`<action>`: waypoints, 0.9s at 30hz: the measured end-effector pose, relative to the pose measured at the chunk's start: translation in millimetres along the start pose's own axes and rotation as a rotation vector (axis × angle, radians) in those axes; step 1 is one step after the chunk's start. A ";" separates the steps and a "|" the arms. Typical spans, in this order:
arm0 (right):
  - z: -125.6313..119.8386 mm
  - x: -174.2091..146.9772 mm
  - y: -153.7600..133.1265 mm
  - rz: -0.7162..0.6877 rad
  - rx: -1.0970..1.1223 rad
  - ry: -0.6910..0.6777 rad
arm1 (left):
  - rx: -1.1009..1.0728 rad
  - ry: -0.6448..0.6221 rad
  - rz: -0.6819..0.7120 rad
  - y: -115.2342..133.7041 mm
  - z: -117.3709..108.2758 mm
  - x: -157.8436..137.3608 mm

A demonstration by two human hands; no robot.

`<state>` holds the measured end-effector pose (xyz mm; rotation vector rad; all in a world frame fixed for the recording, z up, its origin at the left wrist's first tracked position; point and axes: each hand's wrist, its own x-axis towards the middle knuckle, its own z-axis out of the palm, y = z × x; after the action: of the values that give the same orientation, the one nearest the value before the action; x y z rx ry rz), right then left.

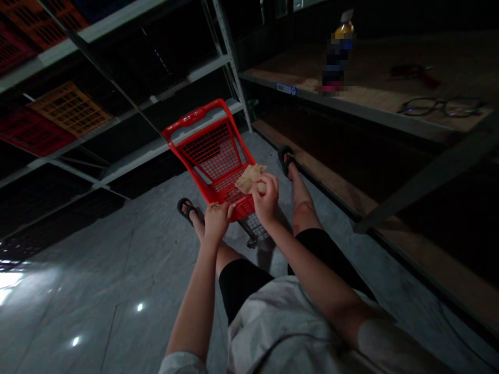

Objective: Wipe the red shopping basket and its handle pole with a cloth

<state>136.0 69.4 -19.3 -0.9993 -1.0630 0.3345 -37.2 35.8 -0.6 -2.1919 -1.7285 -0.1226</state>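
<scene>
A red plastic shopping cart (226, 156) with a grid basket stands on the floor between my feet. My left hand (217, 218) is closed over the cart's near rim. In my right hand (267, 195) is a crumpled tan cloth (249, 177), pinched between thumb and fingers above the right side of the basket. Part of the cloth is hidden behind those fingers. The cart's handle (195, 118) is on the far side, and a caster (251, 242) shows below the near end.
Metal shelving (230, 62) on the left holds an orange crate (72, 109) and a red crate (33, 127). On the right, a wooden shelf (374, 78) carries a blurred-out bottle (337, 57), eyeglasses (442, 106) and a dark red object (415, 74). A slanted post (424, 176) stands near my right.
</scene>
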 end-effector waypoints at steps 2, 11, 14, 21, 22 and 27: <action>-5.0 -18.3 24.9 0.050 -0.097 -0.055 | -0.006 0.026 0.005 3.9 -1.2 -1.3; -20.1 -58.0 74.9 0.421 -0.116 -0.163 | -0.041 0.002 -0.048 32.8 -7.8 1.1; -15.8 -25.5 39.5 0.269 -0.046 -0.077 | -0.078 -0.016 -0.111 48.4 -9.8 4.7; -28.7 -50.5 56.0 0.224 -0.045 -0.068 | -0.215 0.004 -0.206 84.8 -4.9 12.2; -32.5 -60.8 67.0 0.300 -0.047 -0.092 | -0.207 0.006 -0.209 88.9 -4.7 12.8; -39.6 -66.8 79.6 0.473 -0.013 -0.084 | -0.107 0.017 -0.195 105.3 -10.2 13.3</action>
<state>154.2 47.6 -126.8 -1.2547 -0.8945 0.7606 68.3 24.0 -10.0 -2.0825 -1.9652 -0.2863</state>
